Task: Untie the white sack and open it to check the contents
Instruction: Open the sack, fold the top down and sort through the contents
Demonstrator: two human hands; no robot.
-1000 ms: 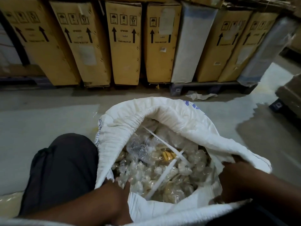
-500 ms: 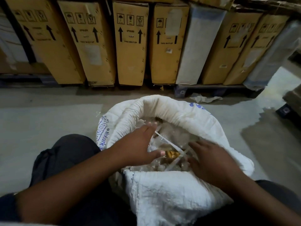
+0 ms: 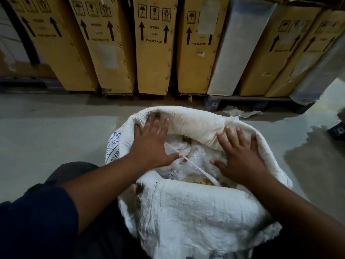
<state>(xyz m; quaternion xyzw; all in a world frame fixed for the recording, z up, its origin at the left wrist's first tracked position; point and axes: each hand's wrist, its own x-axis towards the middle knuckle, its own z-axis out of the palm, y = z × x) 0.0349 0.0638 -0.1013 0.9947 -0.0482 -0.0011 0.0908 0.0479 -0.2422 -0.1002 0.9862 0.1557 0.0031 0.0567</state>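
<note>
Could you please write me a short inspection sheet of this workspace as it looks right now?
Surface: grey concrete floor, a darker patch at the right.
Job's things: white sack untied, mouth rolled open; clear plastic packets and a white strap inside.
Clutter: crumpled paper scrap by the pallet.
Grippers: left hand and right hand flat, fingers spread, on the far rim, gripping nothing.
Cables: nothing seen.
Surroundings: upright cardboard cartons with arrows; one wrapped pale carton.
</note>
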